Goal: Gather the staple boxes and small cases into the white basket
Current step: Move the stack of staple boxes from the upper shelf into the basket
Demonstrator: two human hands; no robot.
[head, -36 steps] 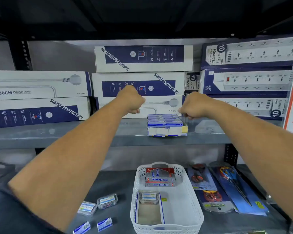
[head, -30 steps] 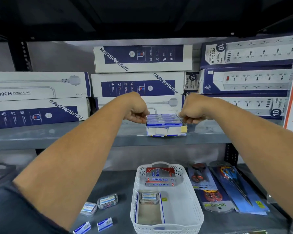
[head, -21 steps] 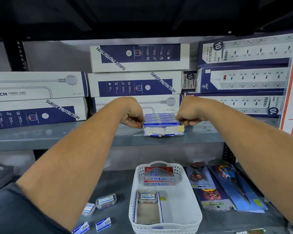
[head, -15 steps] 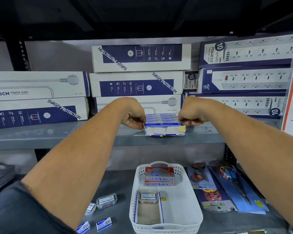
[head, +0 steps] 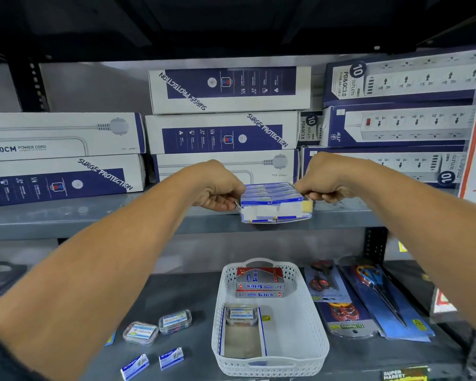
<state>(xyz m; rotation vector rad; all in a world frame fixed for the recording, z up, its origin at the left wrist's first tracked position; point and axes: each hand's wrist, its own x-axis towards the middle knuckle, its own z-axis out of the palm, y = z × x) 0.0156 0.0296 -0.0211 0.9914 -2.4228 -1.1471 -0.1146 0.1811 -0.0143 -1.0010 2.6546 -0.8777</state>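
Observation:
A pack of blue-and-white staple boxes [head: 274, 200] sits at the front edge of the upper shelf, overhanging it a little. My left hand [head: 217, 188] grips its left side and my right hand [head: 323, 182] grips its right side. On the lower shelf stands the white basket [head: 312, 331], which holds red staple boxes [head: 259, 281], a clear small case [head: 241, 314] and an open flat box. Two clear small cases [head: 140, 331] [head: 175, 321] and two small blue staple boxes [head: 134, 365] [head: 171, 358] lie left of the basket.
Stacked power-strip boxes [head: 223, 133] fill the back of the upper shelf [head: 94, 215] behind the pack. Packaged scissors [head: 379, 298] lie right of the basket. A dark shelf hangs overhead, and a dark tray shows at the far left.
Both hands moved down from the back of the shelf and closed on the sides of the staple pack. The pack has come forward to the shelf's edge.

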